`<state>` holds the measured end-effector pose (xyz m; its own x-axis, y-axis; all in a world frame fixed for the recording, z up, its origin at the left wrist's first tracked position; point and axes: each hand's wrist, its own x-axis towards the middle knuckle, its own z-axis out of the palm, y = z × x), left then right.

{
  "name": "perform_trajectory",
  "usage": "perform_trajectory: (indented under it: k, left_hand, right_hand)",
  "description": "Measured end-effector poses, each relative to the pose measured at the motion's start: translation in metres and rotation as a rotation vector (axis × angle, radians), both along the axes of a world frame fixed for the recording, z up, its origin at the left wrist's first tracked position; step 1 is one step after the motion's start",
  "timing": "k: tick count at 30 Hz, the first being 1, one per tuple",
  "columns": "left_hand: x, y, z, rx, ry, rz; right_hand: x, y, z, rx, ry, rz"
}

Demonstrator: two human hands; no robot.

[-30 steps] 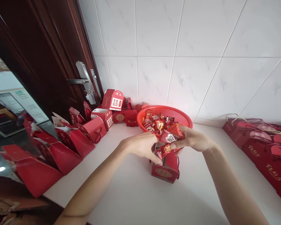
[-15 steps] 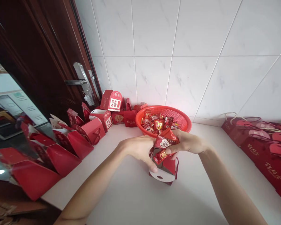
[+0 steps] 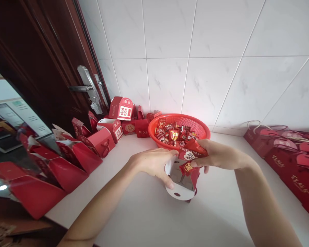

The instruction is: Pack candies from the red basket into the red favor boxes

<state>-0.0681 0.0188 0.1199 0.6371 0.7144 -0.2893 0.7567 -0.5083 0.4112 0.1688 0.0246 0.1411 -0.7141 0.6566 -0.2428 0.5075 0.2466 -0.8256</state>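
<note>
On wht table (image 3: 134,209), 1 open box (image 3: 180,192), L hand (image 3: 154,163) fingers gripping it, R hand (image 3: 220,154) fingers pinching 2+ sweets (image 3: 189,154)

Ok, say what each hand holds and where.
Right hand: a large red packet and a small one, pinched at their right ends. Left hand: the open box, thumb on its near flap.

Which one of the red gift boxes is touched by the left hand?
The open gift box just in front of the red plastic basket; only this one has the left hand on it.

L/R hands (image 3: 156,163) bare, forearms (image 3: 110,195) bare too.
</note>
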Motion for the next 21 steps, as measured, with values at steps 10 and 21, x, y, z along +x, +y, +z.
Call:
perform_trajectory:
  k: [10, 21]
  left_hand:
    - [0.005, -0.008, 0.003, 0.009, 0.090, 0.008]
    - [0.002, -0.009, 0.002, -0.056, 0.051, 0.045]
  right_hand:
    - [-0.006, -0.015, 0.000, 0.190, -0.183, -0.119]
    - [-0.004, -0.010, -0.003, 0.201, -0.297, -0.171]
